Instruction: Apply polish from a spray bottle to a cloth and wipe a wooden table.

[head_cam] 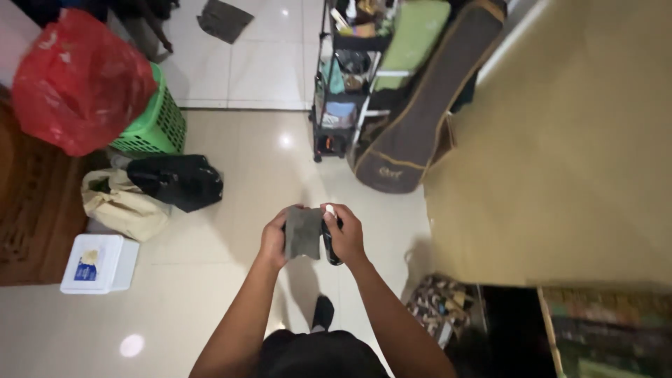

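Left hand pinches a grey cloth at centre; right hand, fingers curled round a dark bottle, at three o'clock. Risk: spray could overshoot onto the tiles.

Person seen from above, both forearms bare to past the elbow, no sleeves in view. Left hand and right hand: no rings, watch or gloves discernible. Torso in a dark, near-black garment; one foot in dark footwear below the hands
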